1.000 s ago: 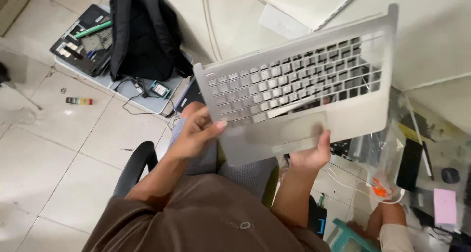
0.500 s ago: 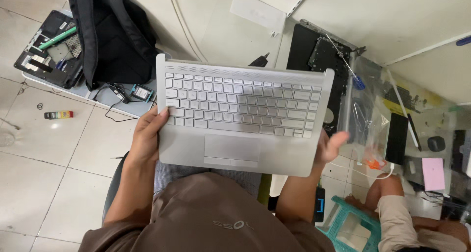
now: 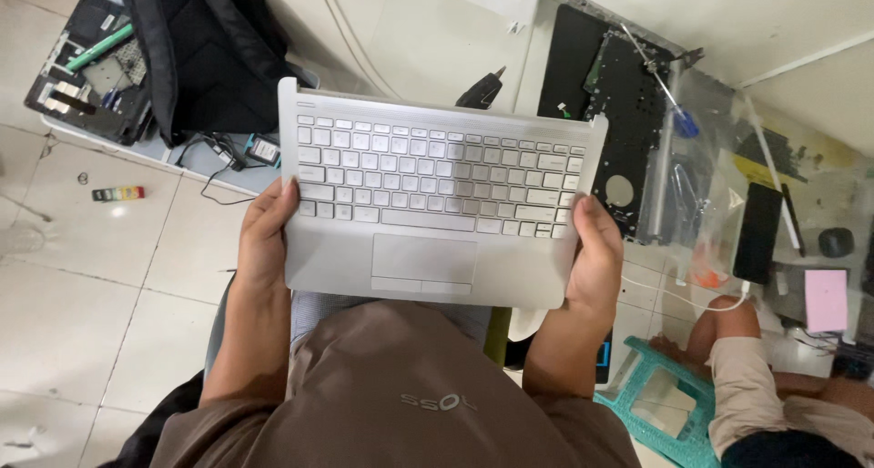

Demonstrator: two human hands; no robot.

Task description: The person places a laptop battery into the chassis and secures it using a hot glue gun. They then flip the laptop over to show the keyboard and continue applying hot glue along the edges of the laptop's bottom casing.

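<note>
A silver laptop keyboard deck (image 3: pixel 428 204) with white keys and a touchpad is held flat above my lap, keys facing up. My left hand (image 3: pixel 267 236) grips its left edge with the thumb on the palm rest. Its right edge is gripped by my right hand (image 3: pixel 596 249), thumb near the keys at that end. Below it I see my brown shirt (image 3: pixel 401 404).
A black laptop bottom case (image 3: pixel 605 95) with a blue-handled screwdriver (image 3: pixel 669 99) lies on the floor ahead. A black backpack (image 3: pixel 205 54) and another opened laptop (image 3: pixel 86 72) lie at the left. Another person's knee (image 3: pixel 728 318), a teal stool (image 3: pixel 660 409) and a black phone (image 3: pixel 757 233) are on the right.
The keyboard deck came down from a tilted, raised position to level in front of me. Both hands now hold its side edges.
</note>
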